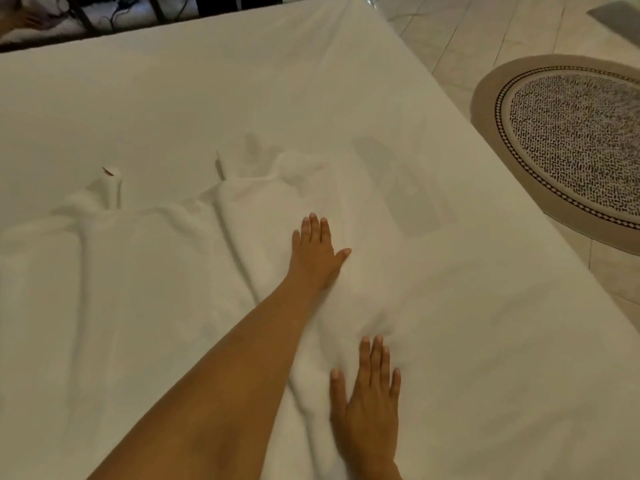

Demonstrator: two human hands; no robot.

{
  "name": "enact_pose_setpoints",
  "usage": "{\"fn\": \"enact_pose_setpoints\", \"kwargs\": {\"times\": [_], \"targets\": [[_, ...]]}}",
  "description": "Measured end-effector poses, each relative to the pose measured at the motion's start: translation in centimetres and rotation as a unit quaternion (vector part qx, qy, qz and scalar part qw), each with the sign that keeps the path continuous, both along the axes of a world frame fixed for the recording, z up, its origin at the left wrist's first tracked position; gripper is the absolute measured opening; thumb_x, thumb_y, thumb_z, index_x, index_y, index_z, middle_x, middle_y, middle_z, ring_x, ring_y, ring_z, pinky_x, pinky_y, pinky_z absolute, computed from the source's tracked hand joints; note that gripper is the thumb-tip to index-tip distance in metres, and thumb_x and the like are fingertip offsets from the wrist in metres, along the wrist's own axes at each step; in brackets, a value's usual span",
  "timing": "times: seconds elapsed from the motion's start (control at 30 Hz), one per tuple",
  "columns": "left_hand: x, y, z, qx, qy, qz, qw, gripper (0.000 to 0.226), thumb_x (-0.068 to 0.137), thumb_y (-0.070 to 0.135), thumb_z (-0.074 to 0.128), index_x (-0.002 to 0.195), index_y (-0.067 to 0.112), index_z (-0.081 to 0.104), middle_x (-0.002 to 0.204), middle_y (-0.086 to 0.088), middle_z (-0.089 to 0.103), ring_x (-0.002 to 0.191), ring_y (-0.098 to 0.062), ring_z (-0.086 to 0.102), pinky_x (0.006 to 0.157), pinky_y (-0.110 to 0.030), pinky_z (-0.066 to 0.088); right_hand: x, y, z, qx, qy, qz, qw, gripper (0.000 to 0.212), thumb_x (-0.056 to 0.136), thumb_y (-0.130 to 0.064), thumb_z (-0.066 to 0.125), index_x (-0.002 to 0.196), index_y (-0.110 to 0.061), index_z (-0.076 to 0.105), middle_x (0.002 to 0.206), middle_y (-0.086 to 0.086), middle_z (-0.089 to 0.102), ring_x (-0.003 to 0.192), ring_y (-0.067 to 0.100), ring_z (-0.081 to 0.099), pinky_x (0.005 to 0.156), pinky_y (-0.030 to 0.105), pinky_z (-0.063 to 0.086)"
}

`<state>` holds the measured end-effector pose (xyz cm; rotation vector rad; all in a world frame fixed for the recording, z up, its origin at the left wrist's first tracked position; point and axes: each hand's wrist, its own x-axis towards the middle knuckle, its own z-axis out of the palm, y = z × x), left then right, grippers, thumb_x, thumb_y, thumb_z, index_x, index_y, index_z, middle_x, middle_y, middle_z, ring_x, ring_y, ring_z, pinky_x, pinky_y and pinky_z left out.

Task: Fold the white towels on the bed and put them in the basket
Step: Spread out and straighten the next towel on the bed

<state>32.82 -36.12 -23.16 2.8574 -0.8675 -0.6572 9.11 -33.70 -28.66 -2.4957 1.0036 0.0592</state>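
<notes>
A white towel (156, 271) lies spread and rumpled across the near part of the bed (242, 81), with ridges running toward me and two corners sticking up at its far edge. My left hand (317, 251) reaches forward and rests flat, palm down and fingers apart, on the towel's right part. My right hand (370, 393) lies flat on the same towel nearer to me, fingers spread. Neither hand grips any cloth. No basket is in view.
The bed's right edge runs diagonally down to a tiled floor (467, 36). An oval patterned rug (571, 140) lies on the floor to the right. Beyond the bed's far edge at top left are a dark frame and cables (114, 12).
</notes>
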Motion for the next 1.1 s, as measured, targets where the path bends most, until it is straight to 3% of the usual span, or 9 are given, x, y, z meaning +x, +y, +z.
{"fn": "enact_pose_setpoints", "kwargs": {"times": [0.17,0.4,0.57,0.63,0.7,0.77,0.83,0.93,1.1], "targets": [[-0.1,-2.1,-2.8,0.009,-0.033,0.055,0.998,0.084,0.096,0.055,0.025,0.148,0.002,-0.014,0.156,-0.020,-0.018,0.145,-0.033,-0.016,0.116,-0.052,-0.007,-0.1,0.1,-1.3,-0.022,-0.007,-0.003,1.000,0.070,0.093,-0.058,0.017,0.151,-0.019,0.016,0.158,-0.001,0.013,0.146,0.008,-0.003,0.117,0.030,-0.003],[0.6,-4.3,-2.0,0.031,-0.026,0.143,0.989,0.064,0.101,0.017,0.028,0.146,-0.003,-0.013,0.157,-0.022,-0.013,0.146,-0.033,-0.007,0.115,-0.055,0.004,-0.2,0.1,-1.3,-0.028,-0.006,0.007,1.000,0.066,0.094,-0.058,0.015,0.151,-0.025,0.009,0.160,-0.003,0.005,0.146,0.010,-0.001,0.117,0.030,-0.006],[0.0,-2.8,-0.8,-0.011,-0.066,0.136,0.989,0.058,0.098,0.000,0.029,0.146,-0.009,-0.003,0.156,-0.027,-0.001,0.146,-0.034,0.007,0.115,-0.050,0.021,0.1,0.2,-0.5,-0.046,-0.014,0.021,0.999,0.058,0.098,-0.050,0.012,0.151,-0.027,0.010,0.156,0.003,0.021,0.146,0.010,-0.004,0.116,0.034,-0.002],[0.2,-1.0,0.3,-0.075,-0.034,0.129,0.988,0.061,0.095,-0.005,0.028,0.147,-0.007,-0.004,0.157,-0.024,-0.003,0.147,-0.032,0.006,0.116,-0.044,0.021,0.2,0.3,0.0,-0.037,-0.040,0.033,0.998,0.054,0.100,-0.042,0.012,0.151,-0.027,0.005,0.151,0.002,0.030,0.145,0.012,0.005,0.115,0.032,0.001],[0.5,1.1,2.2,-0.155,0.006,0.133,0.979,0.065,0.094,-0.006,0.026,0.150,0.006,-0.004,0.159,-0.017,-0.002,0.144,-0.033,0.019,0.112,-0.038,0.028,0.2,0.8,1.0,-0.003,-0.087,0.036,0.996,0.054,0.098,-0.030,0.023,0.151,-0.024,0.011,0.144,0.003,0.044,0.137,0.013,0.027,0.115,0.025,0.013],[0.8,3.7,4.1,-0.211,0.002,0.130,0.969,0.073,0.093,-0.007,0.025,0.151,0.031,0.000,0.160,-0.012,0.004,0.122,-0.038,0.048,0.094,-0.037,0.044,0.0,1.5,2.4,0.016,-0.129,0.036,0.991,0.054,0.091,-0.017,0.037,0.144,-0.018,0.029,0.135,0.005,0.055,0.124,0.013,0.046,0.109,0.020,0.029],[1.0,6.7,5.2,-0.220,-0.013,0.119,0.968,0.079,0.093,-0.009,0.024,0.147,0.045,0.004,0.160,-0.009,0.005,0.102,-0.036,0.058,0.078,-0.033,0.047,-0.2,2.5,3.8,0.017,-0.164,0.061,0.984,0.054,0.085,-0.006,0.039,0.139,-0.013,0.038,0.134,0.005,0.057,0.122,0.012,0.049,0.109,0.018,0.028],[1.0,11.6,5.9,-0.216,-0.029,0.131,0.967,0.081,0.091,-0.012,0.025,0.148,0.043,0.006,0.160,-0.007,0.003,0.114,-0.040,0.055,0.088,-0.037,0.047,-0.3,5.3,5.2,-0.024,-0.189,0.124,0.974,0.057,0.080,0.003,0.037,0.136,-0.007,0.041,0.134,0.011,0.056,0.125,0.014,0.046,0.113,0.022,0.023],[-0.2,21.0,7.1,-0.193,-0.091,0.173,0.962,0.087,0.086,-0.016,0.030,0.149,0.036,0.000,0.160,-0.006,0.002,0.103,-0.042,0.058,0.090,-0.045,0.050,-0.4,12.7,6.9,-0.074,-0.196,0.183,0.961,0.052,0.078,0.007,0.038,0.127,-0.001,0.055,0.127,0.018,0.060,0.116,0.028,0.059,0.112,0.032,0.023]]}}
